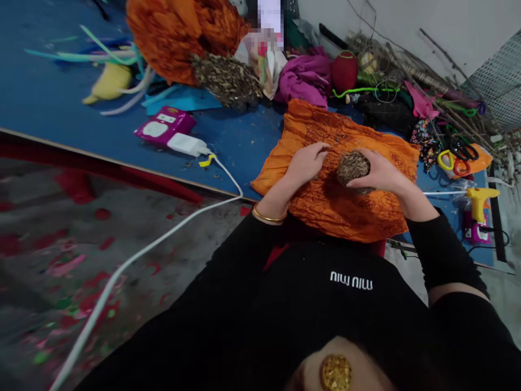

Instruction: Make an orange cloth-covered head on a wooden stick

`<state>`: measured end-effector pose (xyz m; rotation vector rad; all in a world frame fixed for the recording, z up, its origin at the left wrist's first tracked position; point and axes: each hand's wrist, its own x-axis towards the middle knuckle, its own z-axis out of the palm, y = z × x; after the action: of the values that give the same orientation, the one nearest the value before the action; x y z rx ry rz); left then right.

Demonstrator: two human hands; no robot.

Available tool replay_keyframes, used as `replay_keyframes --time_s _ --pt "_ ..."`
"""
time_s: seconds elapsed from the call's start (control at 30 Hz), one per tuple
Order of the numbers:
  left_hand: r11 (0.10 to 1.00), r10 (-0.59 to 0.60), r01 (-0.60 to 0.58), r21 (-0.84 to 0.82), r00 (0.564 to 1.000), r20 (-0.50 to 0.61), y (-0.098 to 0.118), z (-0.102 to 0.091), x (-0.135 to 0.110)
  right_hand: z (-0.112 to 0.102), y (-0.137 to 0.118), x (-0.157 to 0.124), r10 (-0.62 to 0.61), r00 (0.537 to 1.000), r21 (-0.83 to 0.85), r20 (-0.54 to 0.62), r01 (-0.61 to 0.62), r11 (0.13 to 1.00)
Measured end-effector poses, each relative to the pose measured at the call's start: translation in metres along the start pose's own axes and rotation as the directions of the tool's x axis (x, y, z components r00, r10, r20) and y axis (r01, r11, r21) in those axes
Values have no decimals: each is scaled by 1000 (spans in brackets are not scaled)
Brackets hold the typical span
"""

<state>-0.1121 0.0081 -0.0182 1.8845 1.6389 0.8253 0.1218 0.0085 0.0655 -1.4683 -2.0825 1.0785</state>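
Note:
A crinkled orange cloth (366, 217) with dark printed patterns lies spread over the table edge in front of me. My right hand (380, 171) is wrapped around a brownish ball of dried plant bits (352, 165), held over the middle of the cloth. To its left, my left hand (308, 163) rests on or just above the cloth, its fingers loosely bent and apart from the ball. Nothing shows in that hand, though its palm side is partly hidden. Folds of the cloth run between both hands.
A purple packet (171, 124) and a white power strip (187, 144) with a trailing cable lie left on the blue table (44, 98). Behind are bunched orange fabric (179, 38), dried plant matter (228, 79) and magenta cloth (305, 76). Scissors (462, 145) and a yellow glue gun (480, 201) lie right.

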Motion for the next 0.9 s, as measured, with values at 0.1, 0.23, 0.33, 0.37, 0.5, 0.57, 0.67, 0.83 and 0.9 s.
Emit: replay_keyframes --time_s 0.1,0.23,0.33,0.37,0.5,0.57,0.67,0.83,0.9 --pt "999 20 -20 -29 1000 -5 -4 1 -7 20 -11 -5 42 997 -398 68 -11 917" --pt "998 50 -50 -24 999 4 -8 2 -12 37 -19 -10 -3 999 -537 46 27 843" --pt "998 55 -56 6 998 10 -13 4 -11 45 -21 -9 24 999 -591 47 9 807" --pt "998 58 -58 12 998 8 -14 5 -10 46 -22 -7 44 998 -601 47 -7 799" --pt "998 55 -55 -8 998 -11 -19 7 -8 39 -17 -3 17 998 -497 67 18 868" --pt "997 50 -52 -51 998 -30 -20 7 -9 21 -12 -9 -70 997 -372 45 82 925" --pt "993 50 -58 -106 996 -79 -19 3 -14 -18 -2 -38 -153 982 -210 -109 127 969" --pt "973 203 -208 -95 977 -57 2 -10 -30 -47 33 -128 3 935 -195 -355 -77 978" --pt "945 322 -321 -59 947 15 16 -11 -35 -36 55 -161 96 943 -219 -317 -171 961"
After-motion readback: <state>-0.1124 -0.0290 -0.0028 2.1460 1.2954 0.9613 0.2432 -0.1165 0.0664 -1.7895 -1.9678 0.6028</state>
